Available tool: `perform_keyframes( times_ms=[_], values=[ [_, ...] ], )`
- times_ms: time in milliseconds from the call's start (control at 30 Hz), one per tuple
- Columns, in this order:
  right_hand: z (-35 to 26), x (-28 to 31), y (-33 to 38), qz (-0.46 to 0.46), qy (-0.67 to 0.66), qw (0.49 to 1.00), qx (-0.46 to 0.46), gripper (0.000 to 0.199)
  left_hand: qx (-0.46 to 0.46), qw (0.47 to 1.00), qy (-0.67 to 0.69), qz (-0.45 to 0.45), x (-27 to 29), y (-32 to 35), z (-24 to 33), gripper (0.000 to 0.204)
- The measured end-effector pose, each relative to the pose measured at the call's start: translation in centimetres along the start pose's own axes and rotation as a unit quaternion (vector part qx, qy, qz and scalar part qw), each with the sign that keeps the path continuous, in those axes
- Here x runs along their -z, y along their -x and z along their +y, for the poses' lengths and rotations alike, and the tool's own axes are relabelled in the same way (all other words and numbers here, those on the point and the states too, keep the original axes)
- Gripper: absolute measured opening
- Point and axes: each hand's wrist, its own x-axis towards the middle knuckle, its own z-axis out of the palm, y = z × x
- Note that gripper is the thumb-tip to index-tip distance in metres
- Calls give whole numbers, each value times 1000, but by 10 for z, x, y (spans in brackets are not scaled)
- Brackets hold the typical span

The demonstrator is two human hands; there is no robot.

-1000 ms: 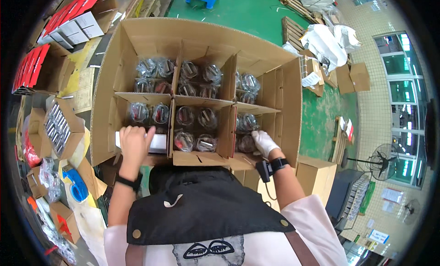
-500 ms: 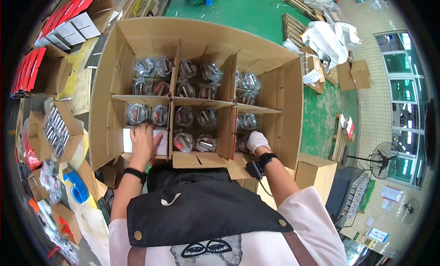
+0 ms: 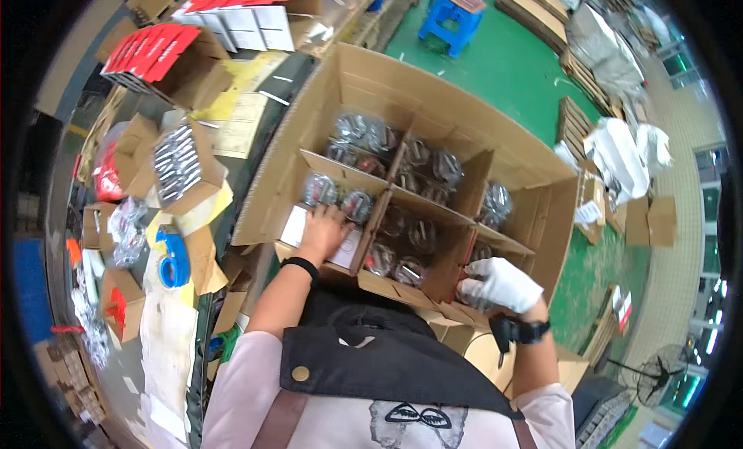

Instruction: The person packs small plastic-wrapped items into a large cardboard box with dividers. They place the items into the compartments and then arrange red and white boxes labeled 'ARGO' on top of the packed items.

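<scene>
A large cardboard carton (image 3: 267,182) with upright dividers stands in front of me, several clear-wrapped round items (image 3: 422,236) in its compartments. My bare left hand (image 3: 323,234) lies over a white box (image 3: 294,225) in the near left compartment, fingers spread and reaching its far edge beside two wrapped items (image 3: 319,189). My white-gloved right hand (image 3: 505,284) is over the near right compartment, fingers apart, directly above a wrapped item (image 3: 474,298). The glove covers part of that item. A narrow red edge (image 3: 467,256) shows along the divider near its fingertips.
On the left bench are a box of metal tubes (image 3: 179,161), a blue tape dispenser (image 3: 173,257) and red-and-white boxes (image 3: 159,54). A blue stool (image 3: 450,23) and wooden pallets (image 3: 574,120) stand beyond the carton. A fan (image 3: 658,379) is at the right.
The view has turned, so the carton appears tilted and farther right. My right hand has come up from deeper in its compartment, fingers now visible. My left hand remains on the white box.
</scene>
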Motion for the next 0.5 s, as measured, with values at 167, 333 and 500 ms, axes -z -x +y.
perform_keyframes(
  times_ms=[167, 333, 500],
  values=[
    [-156, -7, -67, 194, 98, 936, 276, 41, -77, 996, 47, 13, 18, 13, -22, 43],
    [-159, -106, -194, 369, 340, 855, 131, 83, -110, 987, 38, -107, 19, 7, -37, 51],
    [-140, -174, -181, 306, 450, 831, 112, 64, -58, 950, 107, -289, 36, 7, -40, 71]
  ],
)
